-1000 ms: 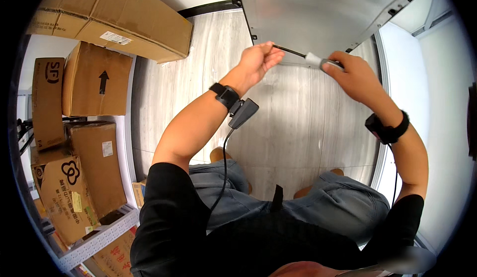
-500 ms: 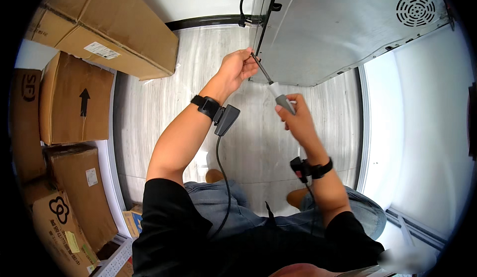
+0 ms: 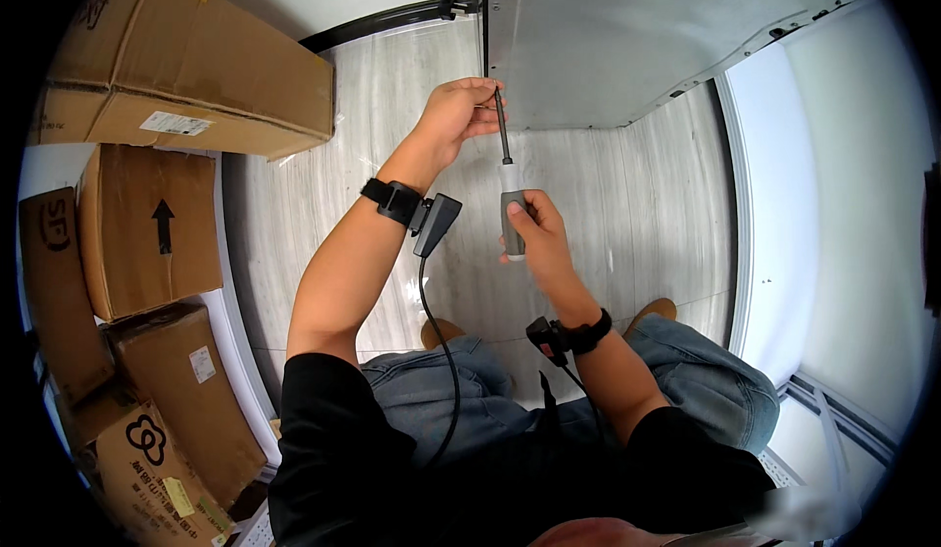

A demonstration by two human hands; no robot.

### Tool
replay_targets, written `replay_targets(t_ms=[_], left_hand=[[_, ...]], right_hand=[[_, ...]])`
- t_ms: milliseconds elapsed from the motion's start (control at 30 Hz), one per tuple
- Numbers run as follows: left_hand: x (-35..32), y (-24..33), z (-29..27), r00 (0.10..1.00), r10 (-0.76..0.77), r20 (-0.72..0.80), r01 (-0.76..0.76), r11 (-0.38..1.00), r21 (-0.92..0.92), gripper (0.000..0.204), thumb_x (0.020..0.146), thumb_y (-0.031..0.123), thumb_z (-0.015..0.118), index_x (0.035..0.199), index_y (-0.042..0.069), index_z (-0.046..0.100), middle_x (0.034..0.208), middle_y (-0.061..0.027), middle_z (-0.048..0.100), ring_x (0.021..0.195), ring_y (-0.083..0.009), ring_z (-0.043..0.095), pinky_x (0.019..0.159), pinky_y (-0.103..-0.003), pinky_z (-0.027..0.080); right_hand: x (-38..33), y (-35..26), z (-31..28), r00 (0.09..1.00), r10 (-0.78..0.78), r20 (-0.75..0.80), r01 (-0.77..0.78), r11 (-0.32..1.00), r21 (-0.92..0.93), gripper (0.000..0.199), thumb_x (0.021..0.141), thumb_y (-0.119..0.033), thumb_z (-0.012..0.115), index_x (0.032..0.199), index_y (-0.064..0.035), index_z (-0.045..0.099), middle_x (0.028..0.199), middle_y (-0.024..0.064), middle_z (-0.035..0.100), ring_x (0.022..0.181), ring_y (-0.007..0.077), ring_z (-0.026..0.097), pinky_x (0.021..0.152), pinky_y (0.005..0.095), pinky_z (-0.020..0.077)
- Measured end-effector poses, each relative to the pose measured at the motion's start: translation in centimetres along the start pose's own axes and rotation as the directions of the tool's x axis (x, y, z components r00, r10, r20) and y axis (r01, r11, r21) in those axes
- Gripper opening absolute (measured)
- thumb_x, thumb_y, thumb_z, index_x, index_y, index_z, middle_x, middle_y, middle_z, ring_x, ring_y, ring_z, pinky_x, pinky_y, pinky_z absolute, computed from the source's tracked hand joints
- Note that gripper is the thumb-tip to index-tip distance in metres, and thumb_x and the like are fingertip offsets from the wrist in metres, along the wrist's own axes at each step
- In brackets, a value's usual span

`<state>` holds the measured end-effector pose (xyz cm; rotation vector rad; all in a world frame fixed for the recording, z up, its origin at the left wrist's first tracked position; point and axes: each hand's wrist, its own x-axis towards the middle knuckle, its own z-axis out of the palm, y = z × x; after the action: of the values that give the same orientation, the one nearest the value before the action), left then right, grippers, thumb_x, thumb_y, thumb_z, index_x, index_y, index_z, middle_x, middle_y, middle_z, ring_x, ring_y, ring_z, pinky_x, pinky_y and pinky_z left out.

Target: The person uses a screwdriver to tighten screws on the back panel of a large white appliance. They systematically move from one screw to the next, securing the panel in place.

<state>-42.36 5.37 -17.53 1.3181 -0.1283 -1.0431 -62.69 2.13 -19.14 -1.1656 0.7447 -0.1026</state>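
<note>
My right hand (image 3: 537, 233) is wrapped around the grey handle of a screwdriver (image 3: 514, 204). The long dark shaft points away from me, nearly straight up the picture. At its tip, my left hand (image 3: 461, 114) has its thumb and forefinger pinched together; what is between them, if anything, is too small to make out. The other left fingers curl loosely beside the shaft. Both the tip and the pinched fingers are close to the lower left edge of a large grey metal appliance panel (image 3: 588, 57). From this angle I cannot tell whether the tip touches the panel.
Cardboard boxes (image 3: 157, 219) are stacked along the left, with a larger carton (image 3: 225, 57) at the far left. A black power cord with a plug (image 3: 453, 8) hangs by the wall beside the appliance. Wood-look floor (image 3: 627, 214) lies beneath my hands. Cables run from both wrist bands.
The screwdriver has swung from a slant to nearly in line with the panel edge as my right hand moved left. The left hand stays at the tip. The whole view has shifted somewhat.
</note>
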Motion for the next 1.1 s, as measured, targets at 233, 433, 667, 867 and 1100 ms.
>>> replay_targets(t_ms=[233, 433, 667, 867, 1100], left_hand=[[0.2, 0.4, 0.4, 0.999, 0.022, -0.034, -0.022, 1.000, 0.008, 0.024, 0.095, 0.016, 0.046, 0.111, 0.003, 0.059, 0.089, -0.0035, 0.062, 0.078, -0.0122, 0.061, 0.071, -0.025, 0.052], [0.9, 0.5, 0.8, 0.996, 0.020, -0.088, -0.022, 0.999, -0.023, 0.024, 0.094, 0.015, 0.048, 0.109, 0.000, 0.061, 0.087, -0.0031, 0.063, 0.078, -0.0118, 0.060, 0.072, -0.025, 0.051], [1.4, 0.2, 0.7, 0.992, 0.027, -0.126, -0.036, 0.997, -0.070, 0.021, 0.092, 0.014, 0.052, 0.101, -0.001, 0.063, 0.084, -0.0045, 0.064, 0.073, -0.0121, 0.061, 0.066, -0.024, 0.051], [1.2, 0.5, 1.2, 0.989, 0.003, -0.148, -0.009, 0.999, -0.045, 0.022, 0.094, 0.017, 0.052, 0.103, 0.001, 0.063, 0.085, -0.0010, 0.063, 0.075, -0.0098, 0.059, 0.070, -0.023, 0.049], [1.0, 0.4, 1.4, 0.988, 0.013, -0.157, -0.016, 1.000, -0.015, 0.022, 0.094, 0.018, 0.050, 0.105, 0.003, 0.061, 0.091, -0.0021, 0.066, 0.077, -0.0092, 0.061, 0.069, -0.023, 0.048]], right_hand=[[0.3, 0.0, 0.5, 0.997, -0.045, 0.058, 0.041, 0.996, 0.082, 0.023, 0.094, -0.025, 0.053, 0.103, -0.0039, 0.050, 0.082, 0.0021, 0.050, 0.065, 0.0109, 0.055, 0.048, 0.0286, 0.0523], [0.5, -0.7, 0.7, 0.997, -0.042, 0.059, 0.036, 0.995, 0.094, 0.025, 0.094, -0.027, 0.053, 0.103, -0.0040, 0.050, 0.083, 0.0024, 0.050, 0.064, 0.0118, 0.056, 0.048, 0.0283, 0.0522], [0.7, -1.4, 0.5, 0.997, -0.007, 0.071, -0.001, 0.995, 0.104, 0.024, 0.094, -0.027, 0.052, 0.102, -0.0043, 0.050, 0.082, 0.0028, 0.051, 0.063, 0.0129, 0.058, 0.047, 0.0285, 0.0521], [1.2, -1.4, 0.2, 0.994, 0.015, 0.105, -0.028, 0.993, 0.118, 0.025, 0.094, -0.027, 0.052, 0.104, -0.0041, 0.050, 0.086, 0.0023, 0.048, 0.065, 0.0124, 0.055, 0.048, 0.0291, 0.0530], [1.7, -0.8, 0.3, 0.989, 0.069, 0.129, -0.098, 0.968, 0.233, 0.025, 0.095, -0.028, 0.050, 0.104, -0.0050, 0.050, 0.086, 0.0038, 0.051, 0.065, 0.0132, 0.056, 0.051, 0.0291, 0.0523]])
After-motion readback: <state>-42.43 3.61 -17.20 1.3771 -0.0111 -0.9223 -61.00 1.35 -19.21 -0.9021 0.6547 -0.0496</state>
